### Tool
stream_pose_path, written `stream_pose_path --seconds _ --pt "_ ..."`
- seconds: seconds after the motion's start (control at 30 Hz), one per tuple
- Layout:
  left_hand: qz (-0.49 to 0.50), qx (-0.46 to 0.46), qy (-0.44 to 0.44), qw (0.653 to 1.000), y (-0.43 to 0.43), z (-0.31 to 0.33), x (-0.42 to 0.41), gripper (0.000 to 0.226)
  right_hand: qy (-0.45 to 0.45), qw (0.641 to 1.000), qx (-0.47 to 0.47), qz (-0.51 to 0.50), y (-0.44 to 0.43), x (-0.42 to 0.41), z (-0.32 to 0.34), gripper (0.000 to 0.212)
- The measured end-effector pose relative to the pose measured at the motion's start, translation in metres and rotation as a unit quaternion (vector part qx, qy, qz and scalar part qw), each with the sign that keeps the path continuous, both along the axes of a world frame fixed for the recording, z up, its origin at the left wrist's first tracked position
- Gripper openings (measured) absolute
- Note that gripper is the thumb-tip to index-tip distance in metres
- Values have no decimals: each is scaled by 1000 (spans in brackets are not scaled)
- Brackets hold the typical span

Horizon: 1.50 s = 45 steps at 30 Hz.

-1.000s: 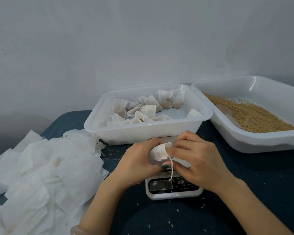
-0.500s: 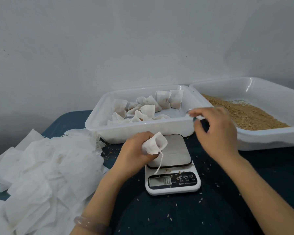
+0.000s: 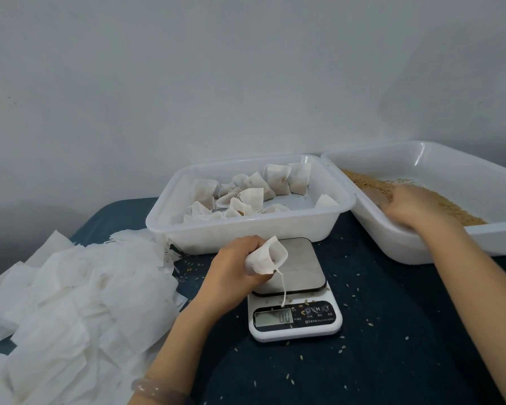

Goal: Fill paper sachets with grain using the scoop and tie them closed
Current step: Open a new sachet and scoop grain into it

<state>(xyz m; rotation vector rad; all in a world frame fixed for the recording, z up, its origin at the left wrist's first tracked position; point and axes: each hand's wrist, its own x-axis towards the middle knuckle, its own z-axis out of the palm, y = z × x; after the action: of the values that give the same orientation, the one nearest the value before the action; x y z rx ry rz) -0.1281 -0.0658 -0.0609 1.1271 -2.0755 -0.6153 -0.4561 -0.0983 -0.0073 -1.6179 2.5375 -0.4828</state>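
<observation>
My left hand grips an empty paper sachet with its mouth held open toward the right, above the left edge of the scale. Its string hangs down over the scale. My right hand is inside the white grain tray, low on the brown grain and blurred. A translucent scoop shows just left of its fingers; whether the fingers hold it is unclear.
A white tray behind the scale holds several tied sachets. A loose pile of flat empty sachets covers the left. Stray grains dot the dark blue cloth. A grey wall stands close behind.
Both hands were together on the sachet over the scale. My right hand has let go and moved right into the grain tray. My left hand stayed, holding the sachet open.
</observation>
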Motion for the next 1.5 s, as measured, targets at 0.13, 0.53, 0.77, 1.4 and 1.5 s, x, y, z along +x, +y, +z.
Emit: stream_pose_path --seconds 0.13,0.53,0.77,1.4,1.5 --pt "-3 4 4 1000 0 -2 0 11 29 998 55 -5 0 -5 1 31" --pt "-5 4 11 1000 0 -7 4 14 71 995 -18 -61 7 -1 6 26" --pt "-4 4 18 1000 0 -7 5 11 192 974 84 -84 6 0 12 24" --pt "-10 -3 60 998 2 -3 5 19 -237 959 -127 -93 0 -24 2 27" --pt "-13 0 60 998 2 -3 6 23 -267 942 -182 -90 3 -24 0 28"
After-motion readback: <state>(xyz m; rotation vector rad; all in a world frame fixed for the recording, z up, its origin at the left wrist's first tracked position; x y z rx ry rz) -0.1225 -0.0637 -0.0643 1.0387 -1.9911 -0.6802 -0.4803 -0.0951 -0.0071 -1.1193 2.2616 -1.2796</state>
